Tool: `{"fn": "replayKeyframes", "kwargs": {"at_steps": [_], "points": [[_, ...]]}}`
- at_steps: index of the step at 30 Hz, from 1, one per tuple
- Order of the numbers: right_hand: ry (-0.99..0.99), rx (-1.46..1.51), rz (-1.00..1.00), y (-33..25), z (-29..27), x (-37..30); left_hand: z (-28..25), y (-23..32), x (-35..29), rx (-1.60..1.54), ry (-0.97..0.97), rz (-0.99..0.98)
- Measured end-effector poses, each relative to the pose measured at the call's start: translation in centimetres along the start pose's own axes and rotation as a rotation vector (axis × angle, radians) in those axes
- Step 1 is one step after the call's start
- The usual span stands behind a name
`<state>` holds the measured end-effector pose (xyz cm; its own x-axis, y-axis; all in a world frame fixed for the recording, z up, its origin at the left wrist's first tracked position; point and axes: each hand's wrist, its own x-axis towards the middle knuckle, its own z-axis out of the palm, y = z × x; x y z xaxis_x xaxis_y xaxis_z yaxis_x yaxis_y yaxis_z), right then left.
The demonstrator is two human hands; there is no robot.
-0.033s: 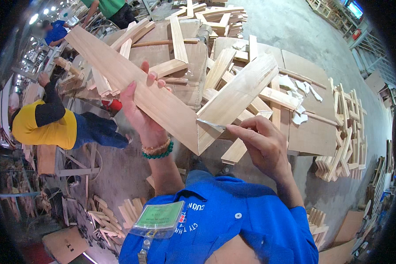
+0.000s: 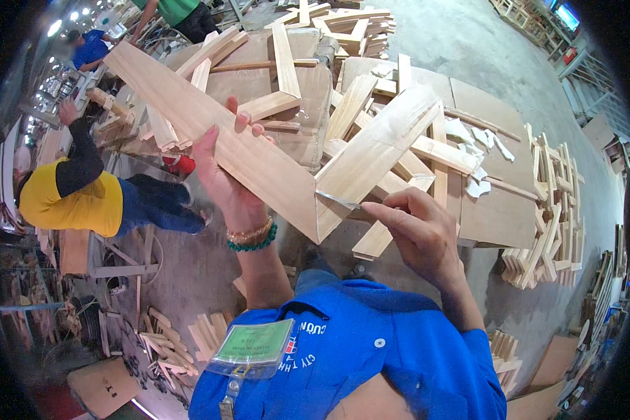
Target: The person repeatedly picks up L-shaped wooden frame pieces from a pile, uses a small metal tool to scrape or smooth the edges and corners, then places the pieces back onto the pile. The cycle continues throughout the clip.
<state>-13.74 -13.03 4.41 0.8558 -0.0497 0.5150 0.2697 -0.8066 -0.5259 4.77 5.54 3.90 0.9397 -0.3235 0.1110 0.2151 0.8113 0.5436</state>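
Observation:
My left hand is closed around one arm of a V-shaped wooden corner piece, thumb on its upper face and fingers round the far edge. The piece's two flat boards meet at a mitred joint whose point faces me. In my right hand, thumb and forefinger pinch a thin metal blade; its handle, if any, is hidden in the fingers. The blade lies across the second board, its tip touching the joint line. Whitish smears show near that board's far end.
Cardboard covers the worktop, with white scraps and more wooden corners beneath the held piece. Stacked frames stand at right. To the left, a person in a yellow top works; wood bundles lie on the floor.
The held corner's point has shifted very slightly up and to the right, the blade tip with it. The yellow-topped person's hand has risen a little.

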Motion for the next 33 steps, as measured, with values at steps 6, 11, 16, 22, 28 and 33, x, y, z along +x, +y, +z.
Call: {"fn": "replayKeyframes", "kwargs": {"at_steps": [6,11,16,22,28,33], "points": [[-0.112,0.031,-0.037,0.2,-0.2,-0.9,-0.7,-0.7,0.5,0.029,0.039,0.016],[-0.239,0.213,0.062,1.1,-0.6,-2.3,-0.5,-0.7,0.4,0.098,0.099,0.047],[0.008,0.12,0.057,2.3,-0.2,-0.7,-0.2,-1.2,0.2,0.102,0.075,0.033],[0.033,-0.112,-0.092,2.6,-0.1,0.1,0.4,-1.6,-0.3,0.07,0.005,-0.009],[0.113,-0.099,-0.061,2.7,-0.5,0.0,0.3,-1.9,-0.1,0.015,-0.011,-0.055],[0.1,-0.134,-0.12,2.6,-0.8,-0.4,0.7,-2.0,-0.3,-0.01,-0.007,-0.072]]}}
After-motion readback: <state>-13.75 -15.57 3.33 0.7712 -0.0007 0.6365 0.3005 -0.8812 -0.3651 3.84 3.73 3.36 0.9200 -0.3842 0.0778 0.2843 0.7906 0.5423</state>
